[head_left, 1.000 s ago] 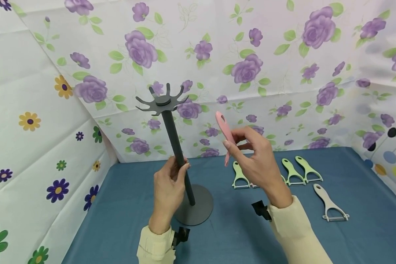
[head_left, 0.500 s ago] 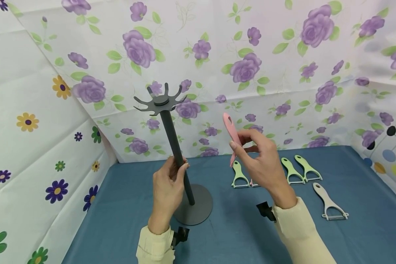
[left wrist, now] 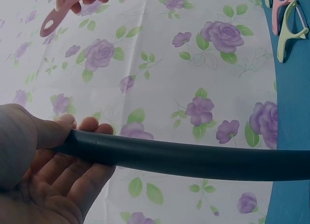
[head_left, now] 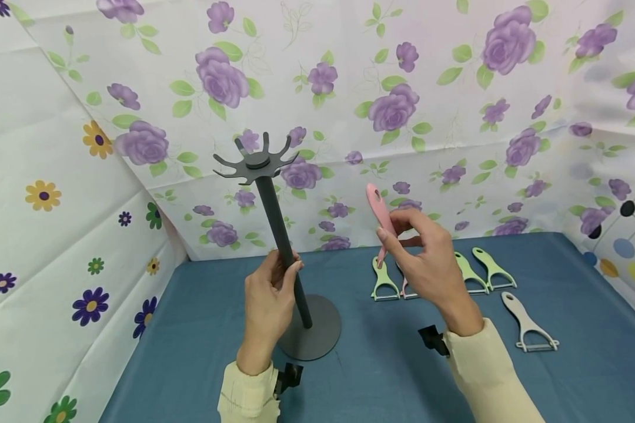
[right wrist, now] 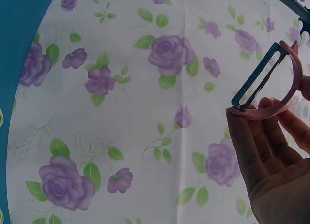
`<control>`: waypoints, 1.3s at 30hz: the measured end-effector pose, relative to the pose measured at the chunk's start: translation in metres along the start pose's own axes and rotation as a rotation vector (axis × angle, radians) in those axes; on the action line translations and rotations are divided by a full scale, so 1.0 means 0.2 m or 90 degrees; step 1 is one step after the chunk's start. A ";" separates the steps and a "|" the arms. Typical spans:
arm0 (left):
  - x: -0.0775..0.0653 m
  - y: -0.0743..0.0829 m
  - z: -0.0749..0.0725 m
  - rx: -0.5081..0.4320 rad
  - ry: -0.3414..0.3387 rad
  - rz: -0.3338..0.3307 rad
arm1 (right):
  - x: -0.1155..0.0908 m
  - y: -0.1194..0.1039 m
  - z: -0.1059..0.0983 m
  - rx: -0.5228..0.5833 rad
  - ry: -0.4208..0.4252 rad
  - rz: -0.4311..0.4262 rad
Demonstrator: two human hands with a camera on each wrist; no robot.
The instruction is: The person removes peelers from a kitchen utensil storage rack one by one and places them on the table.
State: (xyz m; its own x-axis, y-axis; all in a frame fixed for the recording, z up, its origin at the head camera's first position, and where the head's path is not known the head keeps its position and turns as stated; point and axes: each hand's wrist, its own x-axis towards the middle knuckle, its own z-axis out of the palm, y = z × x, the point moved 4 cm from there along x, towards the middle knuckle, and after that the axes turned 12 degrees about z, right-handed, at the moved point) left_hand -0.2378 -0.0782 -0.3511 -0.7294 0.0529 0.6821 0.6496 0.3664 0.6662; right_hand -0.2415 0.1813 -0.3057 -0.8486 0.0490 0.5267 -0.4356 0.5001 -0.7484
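My left hand (head_left: pixel 268 305) grips the dark grey post of a stand (head_left: pixel 276 220) about midway up, thumb on one side and fingers behind. The stand's top spreads into several curved hooks, all bare, and its round base (head_left: pixel 317 335) rests on the table. To the right, my right hand (head_left: pixel 425 255) pinches a pink peeler (head_left: pixel 380 207) in the air, its holed handle end pointing up and left. In the right wrist view the metal blade (right wrist: pixel 261 76) of this peeler shows across its curved fork, with the fingers around the fork.
Behind my right hand several peelers lie in a row on the blue tablecloth (head_left: pixel 190 352), among them a green peeler (head_left: pixel 384 282) and another green peeler (head_left: pixel 492 267). A white peeler (head_left: pixel 526 323) lies nearer, at the right. Flowered cloth (head_left: pixel 323 117) hangs behind the table.
My right hand has moved right and slightly down with the pink peeler, away from the stand. My left hand keeps its grip on the post.
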 end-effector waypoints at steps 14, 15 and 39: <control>0.00 0.00 0.00 -0.004 -0.001 -0.015 | -0.01 0.06 -0.05 -0.023 0.016 0.013; 0.00 0.00 0.00 -0.004 -0.002 -0.017 | -0.01 0.06 -0.05 -0.025 0.017 0.013; 0.00 0.00 0.00 -0.001 -0.002 -0.014 | -0.04 0.16 -0.14 -0.067 0.056 0.043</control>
State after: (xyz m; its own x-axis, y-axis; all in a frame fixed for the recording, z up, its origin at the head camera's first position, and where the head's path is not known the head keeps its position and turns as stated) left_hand -0.2380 -0.0782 -0.3501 -0.7444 0.0480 0.6660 0.6334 0.3661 0.6817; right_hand -0.2412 0.2216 -0.3224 -0.8432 0.1591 0.5135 -0.3409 0.5804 -0.7396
